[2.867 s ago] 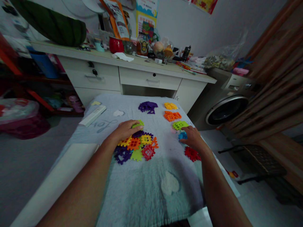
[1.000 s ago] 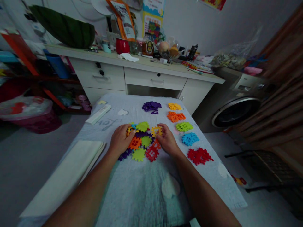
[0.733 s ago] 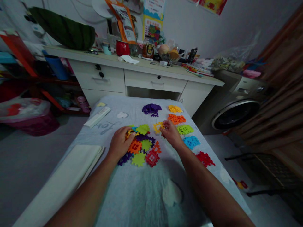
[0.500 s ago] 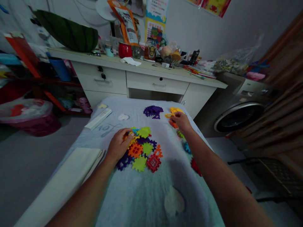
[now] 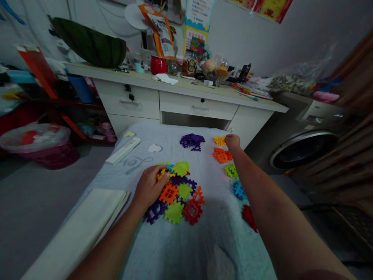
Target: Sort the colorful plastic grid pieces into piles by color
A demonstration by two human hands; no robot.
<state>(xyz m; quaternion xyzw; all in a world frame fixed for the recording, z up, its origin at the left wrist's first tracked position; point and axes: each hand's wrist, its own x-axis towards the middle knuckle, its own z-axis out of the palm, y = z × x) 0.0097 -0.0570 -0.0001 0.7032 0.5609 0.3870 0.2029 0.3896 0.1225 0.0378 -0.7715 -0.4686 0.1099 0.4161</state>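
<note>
At the left of a mixed heap of toothed plastic building pieces (image 5: 175, 212), my left hand (image 5: 150, 186) has its thumb and fingers closed around a yellow piece (image 5: 163, 175). Purple, orange, lime, blue and red pieces lie beside and under it. Farther off, my right hand (image 5: 233, 142) is a loose fist touching the right edge of a small yellow pile (image 5: 219, 140); its fingertips are hidden. Toward me from there run piles of orange (image 5: 222, 155), lime (image 5: 230, 170), blue (image 5: 239, 190) and red pieces (image 5: 249, 217). A purple pile (image 5: 192, 141) lies left of the yellow one.
The pieces lie on a cloth-covered surface (image 5: 140, 249). A long white box (image 5: 123, 151) and a folded cream cloth (image 5: 78, 233) are on the left. Beyond stand a white drawer desk (image 5: 186, 103) with a watermelon (image 5: 90, 42) and jars, and a washing machine (image 5: 305, 136).
My right hand has moved right, from a yellow piece at the pile's near left to the pile's right edge. My left hand stays at the mixed heap. The view has shifted slightly.
</note>
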